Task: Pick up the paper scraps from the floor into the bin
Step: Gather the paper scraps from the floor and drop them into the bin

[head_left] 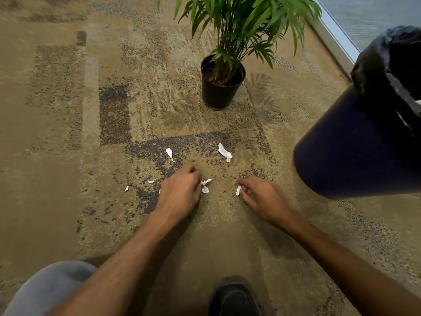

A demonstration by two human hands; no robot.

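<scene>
Right hand [262, 197] is pinching a white paper scrap [238, 190] off the carpet [68, 179]; left hand [180, 190] is curling its fingers around scraps [205, 185]. The bag-lined dark bin [355, 142] is standing right, its contents hidden, while the black pot [218, 94] is holding a palm plant [246, 23].

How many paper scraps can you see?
7: two far out, two left, two by the left hand, one pinched in the right hand. More may be hidden.

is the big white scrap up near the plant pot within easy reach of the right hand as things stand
Probably yes: the big white scrap lies on open carpet ahead of the right hand, nothing between, though that hand already pinches a small scrap.
</scene>
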